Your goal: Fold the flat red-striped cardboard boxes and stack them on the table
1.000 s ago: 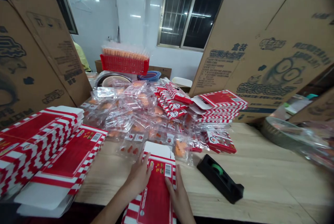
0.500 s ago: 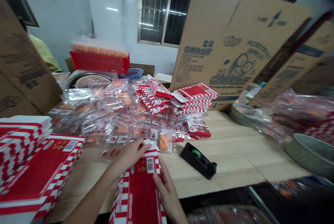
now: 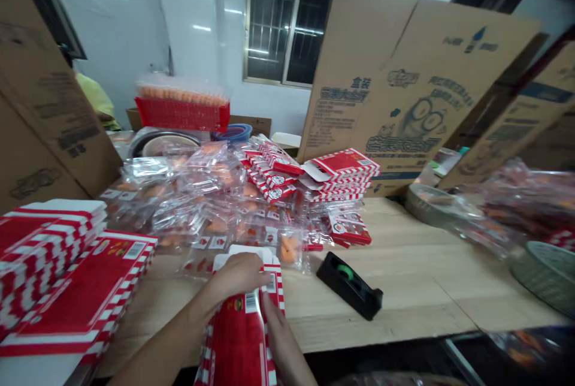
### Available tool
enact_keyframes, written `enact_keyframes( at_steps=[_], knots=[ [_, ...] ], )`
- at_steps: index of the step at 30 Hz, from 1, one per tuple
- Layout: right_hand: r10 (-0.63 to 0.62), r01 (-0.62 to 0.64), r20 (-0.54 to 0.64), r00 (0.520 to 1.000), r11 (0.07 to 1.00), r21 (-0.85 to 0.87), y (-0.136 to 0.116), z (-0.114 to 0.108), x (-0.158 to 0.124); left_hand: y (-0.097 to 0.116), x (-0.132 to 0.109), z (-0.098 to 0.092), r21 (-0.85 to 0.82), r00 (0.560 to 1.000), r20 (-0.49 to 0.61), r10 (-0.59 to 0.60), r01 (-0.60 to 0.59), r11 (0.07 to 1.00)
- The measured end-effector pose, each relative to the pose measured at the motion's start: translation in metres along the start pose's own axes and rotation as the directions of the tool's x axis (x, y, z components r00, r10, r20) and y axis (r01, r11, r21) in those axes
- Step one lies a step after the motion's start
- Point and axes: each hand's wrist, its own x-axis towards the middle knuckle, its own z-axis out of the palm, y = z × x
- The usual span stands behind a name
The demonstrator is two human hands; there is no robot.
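Observation:
A red carton with white stripes point(image 3: 236, 338), flat and with a barcode near its top, stands close in front of me. Behind it another striped carton point(image 3: 280, 290) shows its own barcode. My left hand point(image 3: 238, 278) is closed over the top end of the front carton, fingers pointing right. My right hand point(image 3: 281, 332) grips along the right edge, its fingers partly hidden by the cartons. Just beyond my hands lie clear plastic packets point(image 3: 206, 242) with orange pieces inside. A black tape dispenser point(image 3: 350, 284) with green tape is to the right.
Flat striped cartons point(image 3: 85, 290) are stacked at left. Folded boxes point(image 3: 344, 170) are piled behind the packets. Tall brown cardboard point(image 3: 381, 86) stands at the back. Round trays point(image 3: 426, 203) are at right. Someone's yellow sleeve point(image 3: 96, 98) shows behind the left cardboard.
The front carton has shifted left and bent away from the one behind, uncovering a second barcode. My left hand has moved down over its top. The whole view has shifted slightly.

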Motion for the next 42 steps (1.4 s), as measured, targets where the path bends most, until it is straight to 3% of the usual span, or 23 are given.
enact_keyframes(
  at_steps=[3, 5, 9, 12, 14, 17, 19, 22, 24, 29, 34, 42],
  knots=[
    [0.051, -0.055, 0.068, 0.996, 0.997, 0.061, -0.001, 0.007, 0.004, -0.008, 0.002, 0.002, -0.098, 1.0, -0.001, 0.024, -0.024, 0.995],
    [0.028, -0.036, 0.071, 0.997, 0.993, 0.112, -0.004, 0.01, 0.005, -0.015, 0.0, 0.004, -0.184, 0.997, -0.065, 0.048, -0.059, 0.981],
    [-0.075, 0.082, -0.076, 0.994, 0.992, 0.094, -0.009, 0.006, 0.006, -0.029, -0.013, 0.015, -0.379, 0.939, -0.344, -0.007, -0.132, 0.916],
    [-0.089, 0.097, -0.155, 0.984, 0.994, 0.05, -0.01, -0.003, 0.006, -0.039, -0.029, 0.031, -0.525, 0.907, -0.413, -0.08, -0.166, 0.835],
    [-0.091, 0.094, -0.201, 0.975, 0.996, 0.003, -0.009, -0.008, 0.006, -0.042, -0.039, 0.043, -0.677, 0.926, -0.365, -0.097, -0.192, 0.711],
    [-0.122, 0.108, -0.257, 0.959, 0.992, -0.069, -0.007, -0.013, 0.007, -0.044, -0.049, 0.055, -0.879, 0.944, -0.298, -0.14, -0.214, 0.427],
    [-0.195, 0.17, -0.304, 0.933, 0.98, -0.107, -0.008, -0.015, 0.008, -0.046, -0.051, 0.057, -0.909, 0.947, -0.283, -0.149, -0.216, 0.357],
    [-0.285, 0.231, -0.377, 0.881, 0.956, -0.183, -0.014, -0.02, 0.01, -0.052, -0.048, 0.057, -0.899, 0.968, -0.232, -0.096, -0.175, 0.402],
    [-0.285, 0.214, -0.392, 0.874, 0.953, -0.215, -0.019, -0.023, 0.011, -0.057, -0.046, 0.057, -0.883, 0.972, -0.209, -0.106, -0.141, 0.448],
    [-0.26, 0.192, -0.345, 0.902, 0.956, -0.22, -0.027, -0.026, 0.014, -0.062, -0.043, 0.057, -0.834, 0.951, -0.254, -0.174, -0.125, 0.538],
    [-0.312, 0.251, -0.3, 0.901, 0.941, -0.227, -0.035, -0.027, 0.019, -0.06, -0.041, 0.056, -0.789, 0.916, -0.343, -0.21, -0.16, 0.593],
    [-0.259, 0.23, -0.088, 0.962, 0.941, -0.25, -0.055, -0.03, 0.02, -0.062, -0.043, 0.062, -0.739, 0.938, -0.326, -0.114, -0.178, 0.649]
  ],
)
